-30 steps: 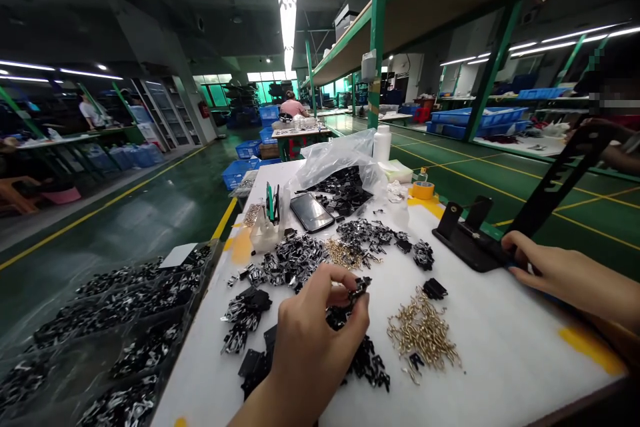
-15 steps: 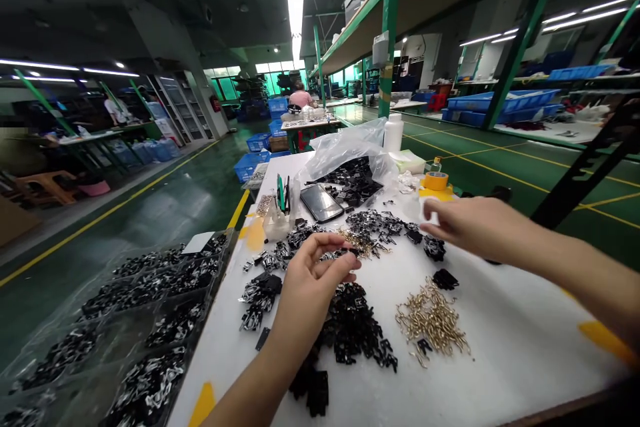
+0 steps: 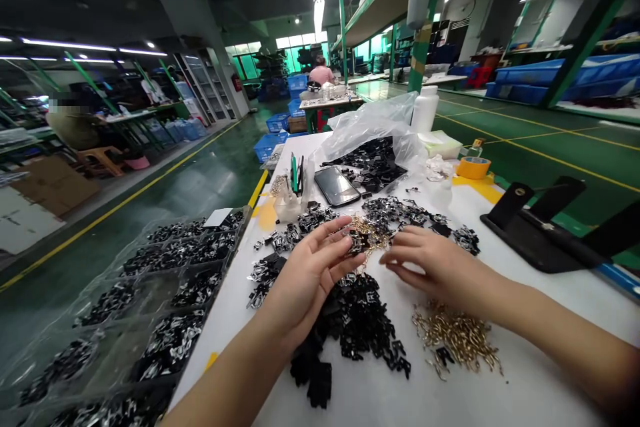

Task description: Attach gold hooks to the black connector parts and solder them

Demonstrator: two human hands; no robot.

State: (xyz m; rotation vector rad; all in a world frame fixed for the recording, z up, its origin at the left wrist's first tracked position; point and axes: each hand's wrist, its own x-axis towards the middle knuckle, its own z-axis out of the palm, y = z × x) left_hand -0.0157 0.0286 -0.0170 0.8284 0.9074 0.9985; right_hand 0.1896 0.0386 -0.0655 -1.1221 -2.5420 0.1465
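Above the middle of the white table, my left hand (image 3: 315, 270) is closed on a small black clip-like part (image 3: 356, 241), held at the fingertips. Just to its right is my right hand (image 3: 433, 267), its fingers loosely bent and apart, with nothing visible in them. Beneath my left hand spreads a heap of black parts (image 3: 363, 323). A pile of brass-coloured hooks (image 3: 463, 337) lies below my right hand and is partly covered by it. More gold hooks (image 3: 373, 230) and black-and-silver clips (image 3: 395, 210) are scattered just beyond both hands.
A phone (image 3: 336, 185) lies near a clear bag (image 3: 370, 120) of black parts. Farther right are a white bottle (image 3: 425, 109), yellow tape (image 3: 473, 166) and a black metal fixture (image 3: 545, 233). A compartmented tray (image 3: 120, 340) of clips stands left. A person (image 3: 321, 72) sits beyond.
My right hand has come back from beside the tape to near my left hand. The left hand stays over the parts with its black piece, and the view has shifted left.
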